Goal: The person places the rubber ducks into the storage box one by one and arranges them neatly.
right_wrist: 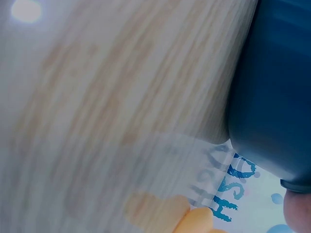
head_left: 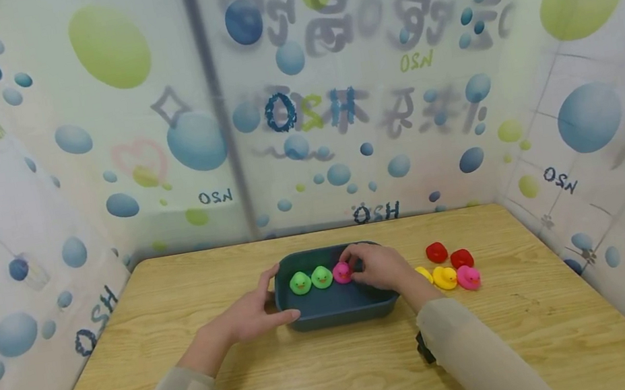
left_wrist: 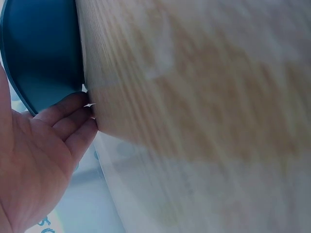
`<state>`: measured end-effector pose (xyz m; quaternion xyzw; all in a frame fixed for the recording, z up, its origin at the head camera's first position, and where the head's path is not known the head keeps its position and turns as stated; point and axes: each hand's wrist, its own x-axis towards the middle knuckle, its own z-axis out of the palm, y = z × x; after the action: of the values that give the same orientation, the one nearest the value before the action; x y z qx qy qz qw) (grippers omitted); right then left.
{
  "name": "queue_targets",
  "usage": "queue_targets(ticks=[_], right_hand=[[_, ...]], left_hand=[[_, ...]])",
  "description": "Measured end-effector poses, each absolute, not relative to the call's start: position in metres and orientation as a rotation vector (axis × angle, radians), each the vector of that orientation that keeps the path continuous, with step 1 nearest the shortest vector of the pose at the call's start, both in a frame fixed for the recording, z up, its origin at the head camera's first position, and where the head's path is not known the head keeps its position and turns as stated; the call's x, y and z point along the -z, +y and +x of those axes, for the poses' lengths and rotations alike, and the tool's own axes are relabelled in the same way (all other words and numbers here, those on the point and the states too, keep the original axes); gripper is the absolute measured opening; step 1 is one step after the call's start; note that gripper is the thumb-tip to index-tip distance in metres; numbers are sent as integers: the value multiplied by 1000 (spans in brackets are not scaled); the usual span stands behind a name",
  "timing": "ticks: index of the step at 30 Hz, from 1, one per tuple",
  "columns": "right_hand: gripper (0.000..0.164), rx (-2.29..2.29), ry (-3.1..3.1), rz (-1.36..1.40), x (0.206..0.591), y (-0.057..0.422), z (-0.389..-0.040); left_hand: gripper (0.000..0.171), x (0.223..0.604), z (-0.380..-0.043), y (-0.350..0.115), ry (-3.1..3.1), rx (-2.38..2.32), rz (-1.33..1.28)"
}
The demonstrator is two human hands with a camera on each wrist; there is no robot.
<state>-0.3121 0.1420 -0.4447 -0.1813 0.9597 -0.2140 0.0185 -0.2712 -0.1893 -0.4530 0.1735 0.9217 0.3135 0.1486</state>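
Observation:
A dark blue plastic basin (head_left: 341, 318) stands on the table. Inside it, two green rubber ducks (head_left: 300, 283) sit in a row at the left. Beside them is a pink rubber duck (head_left: 341, 273), which my right hand (head_left: 381, 267) pinches between thumb and fingers. My left hand (head_left: 251, 310) rests at the basin's left end, its thumb along the front rim and its index finger at the back left corner. In the left wrist view, the other fingers (left_wrist: 73, 116) lie loosely beside the basin wall (left_wrist: 43, 53). The right wrist view shows mostly the basin's outside (right_wrist: 272, 97).
Right of the basin lie yellow ducks (head_left: 445, 278), another pink duck (head_left: 469, 277) and two red objects (head_left: 436, 252), perhaps ducks seen from behind. My right forearm partly covers one yellow duck. The wooden table (head_left: 317, 378) meets patterned curtains (head_left: 310, 181) at the back.

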Motion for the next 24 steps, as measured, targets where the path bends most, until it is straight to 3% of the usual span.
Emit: queue_targets(ticks=[16, 24], right_hand=[[35, 668, 2979, -579, 447, 141, -314], [35, 989, 2886, -669, 444, 152, -313]], left_hand=[[115, 454, -271, -192, 2646, -911, 500], [115, 454, -271, -189, 2646, -923, 515]])
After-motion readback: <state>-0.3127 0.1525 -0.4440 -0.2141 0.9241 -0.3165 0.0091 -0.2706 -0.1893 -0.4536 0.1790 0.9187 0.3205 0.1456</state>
